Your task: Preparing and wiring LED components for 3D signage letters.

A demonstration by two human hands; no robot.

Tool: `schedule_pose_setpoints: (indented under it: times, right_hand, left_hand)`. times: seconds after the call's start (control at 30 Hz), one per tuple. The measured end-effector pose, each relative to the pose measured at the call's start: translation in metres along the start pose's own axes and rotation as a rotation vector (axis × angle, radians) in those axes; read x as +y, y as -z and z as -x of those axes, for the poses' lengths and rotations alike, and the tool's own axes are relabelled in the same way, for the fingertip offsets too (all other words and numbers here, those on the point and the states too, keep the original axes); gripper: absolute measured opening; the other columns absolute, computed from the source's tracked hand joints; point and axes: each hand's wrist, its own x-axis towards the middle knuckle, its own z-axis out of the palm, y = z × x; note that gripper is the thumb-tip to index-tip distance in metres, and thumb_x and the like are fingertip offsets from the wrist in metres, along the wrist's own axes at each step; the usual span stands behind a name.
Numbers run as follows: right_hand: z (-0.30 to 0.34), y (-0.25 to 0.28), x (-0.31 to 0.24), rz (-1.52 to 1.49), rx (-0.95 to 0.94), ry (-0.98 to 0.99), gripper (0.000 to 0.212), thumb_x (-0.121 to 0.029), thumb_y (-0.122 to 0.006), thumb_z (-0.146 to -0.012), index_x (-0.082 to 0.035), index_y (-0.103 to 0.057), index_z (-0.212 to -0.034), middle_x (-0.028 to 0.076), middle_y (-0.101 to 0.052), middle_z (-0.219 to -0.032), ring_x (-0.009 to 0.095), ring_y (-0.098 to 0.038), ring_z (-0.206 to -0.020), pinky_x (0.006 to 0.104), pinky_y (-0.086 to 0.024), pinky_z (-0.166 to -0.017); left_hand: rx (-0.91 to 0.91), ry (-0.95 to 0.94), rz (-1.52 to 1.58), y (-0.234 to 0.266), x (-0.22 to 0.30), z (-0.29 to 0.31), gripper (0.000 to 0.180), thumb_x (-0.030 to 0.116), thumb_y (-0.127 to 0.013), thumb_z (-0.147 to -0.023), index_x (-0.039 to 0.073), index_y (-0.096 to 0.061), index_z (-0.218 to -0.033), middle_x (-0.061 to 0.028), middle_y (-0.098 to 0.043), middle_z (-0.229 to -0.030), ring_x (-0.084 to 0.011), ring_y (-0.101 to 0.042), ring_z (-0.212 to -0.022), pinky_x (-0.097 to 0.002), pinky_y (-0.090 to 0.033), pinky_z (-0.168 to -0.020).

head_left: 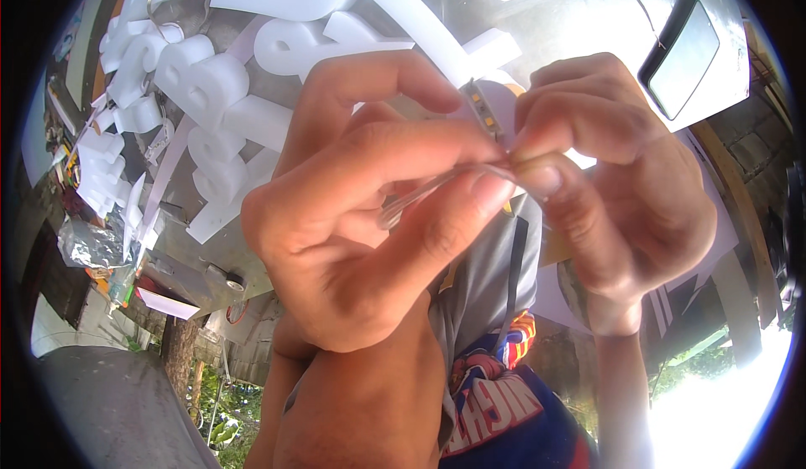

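Close in front of me, the fingertips of my left hand (361, 209) and my right hand (617, 175) meet in two pinches. Between them runs a thin clear wire (424, 193), its loop curving back under my left fingers. A small LED module (484, 110) with yellow chips stands up just above the pinch, beside my left index finger. My thumbs press against the index fingers on both sides. The exact point where the wire is gripped is partly hidden by the fingertips.
Many white block letters (218, 78) lie across the grey metal table (579, 28), mostly at the far left. A dark-edged phone (684, 62) lies at the far right with a thin cable by it. Crumpled foil (91, 242) sits near the left edge.
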Motion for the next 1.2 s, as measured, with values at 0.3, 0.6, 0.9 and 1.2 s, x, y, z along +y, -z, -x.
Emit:
schedule_pose_setpoints:
  times: [0.3, 0.6, 0.9, 1.2]
  right_hand:
    - [0.025, 0.023, -0.021, 0.763, -0.206, 0.539, 0.009, -0.02, -0.062, -0.082, -0.015, -0.056, -0.087, -0.004, -0.05, -0.079, 0.013, -0.045, -0.086, 0.0317, -0.044, -0.068]
    - [0.041, 0.049, -0.009, 0.42, -0.248, 0.223, 0.032, -0.043, -0.053, -0.089, -0.011, -0.053, -0.091, 0.002, -0.054, -0.088, 0.018, -0.046, -0.086, 0.0365, -0.044, -0.073]
    - [0.037, 0.047, -0.011, -0.11, -0.273, -0.148, 0.035, -0.032, -0.073, -0.074, 0.002, -0.065, -0.08, 0.009, -0.064, -0.072, 0.019, -0.057, -0.063, 0.0321, -0.039, -0.062]
    - [0.048, 0.039, -0.022, 0.302, -0.18, -0.007, 0.016, -0.018, -0.073, -0.071, -0.01, -0.063, -0.081, -0.001, -0.059, -0.074, 0.015, -0.051, -0.077, 0.0307, -0.038, -0.061]
  left_hand:
    - [-0.355, 0.371, 0.319, 0.014, -0.002, -0.005, 0.027, 0.009, -0.063, -0.061, -0.006, -0.065, -0.084, -0.0167, -0.046, -0.101, -0.0189, -0.041, -0.091, -0.0299, -0.028, -0.082]
    - [-0.517, 0.255, 0.327, 0.002, -0.019, -0.006, 0.022, 0.005, -0.066, -0.059, -0.003, -0.067, -0.08, -0.0167, -0.045, -0.102, -0.0164, -0.036, -0.089, -0.0265, -0.026, -0.076]
    - [-0.508, 0.084, 0.082, -0.005, -0.009, -0.009, 0.017, 0.009, -0.069, -0.065, -0.001, -0.067, -0.079, -0.0179, -0.039, -0.107, -0.0181, -0.037, -0.089, -0.0266, -0.027, -0.082]
    - [-0.474, 0.127, 0.077, -0.011, -0.009, -0.004, 0.018, 0.007, -0.067, -0.063, -0.004, -0.066, -0.076, -0.0177, -0.041, -0.104, -0.0196, -0.038, -0.092, -0.0281, -0.028, -0.077]
